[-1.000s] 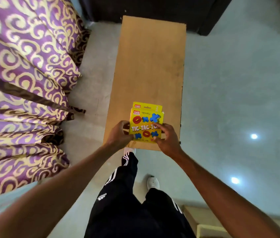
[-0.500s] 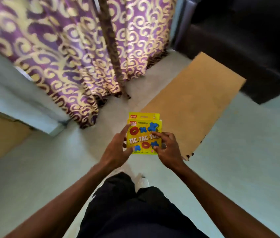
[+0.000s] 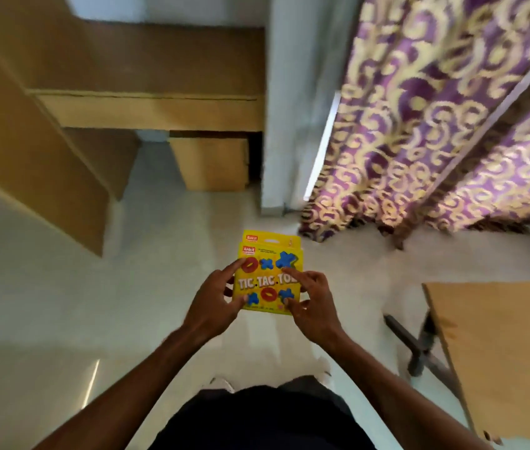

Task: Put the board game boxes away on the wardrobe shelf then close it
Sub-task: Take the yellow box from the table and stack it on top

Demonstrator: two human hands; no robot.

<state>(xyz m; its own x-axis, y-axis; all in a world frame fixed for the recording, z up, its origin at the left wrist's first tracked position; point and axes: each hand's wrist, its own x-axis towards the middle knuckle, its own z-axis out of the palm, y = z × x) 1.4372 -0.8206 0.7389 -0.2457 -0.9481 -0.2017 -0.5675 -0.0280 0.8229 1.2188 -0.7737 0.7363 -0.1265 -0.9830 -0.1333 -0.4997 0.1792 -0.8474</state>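
Fingers [image 3: 236,267] of the left hand [image 3: 211,306] and right hand [image 3: 314,306] pinch two stacked yellow Tic Tac Toe boxes [image 3: 268,280] by the sides, held over the pale floor [image 3: 46,303]. The wooden wardrobe [image 3: 30,125] is ahead-left, with floor between. A purple swirly curtain [image 3: 435,125] hangs ahead-right, and a wooden counter [image 3: 500,352] stands off to the right.

We record a purple curtain [image 3: 435,125] with gold scrolls hanging above and to the right of the fingers [image 3: 228,270]. A tan wooden table [image 3: 500,352] on dark legs [image 3: 419,345] stands to their right. Pale floor [image 3: 46,303] lies beneath them.
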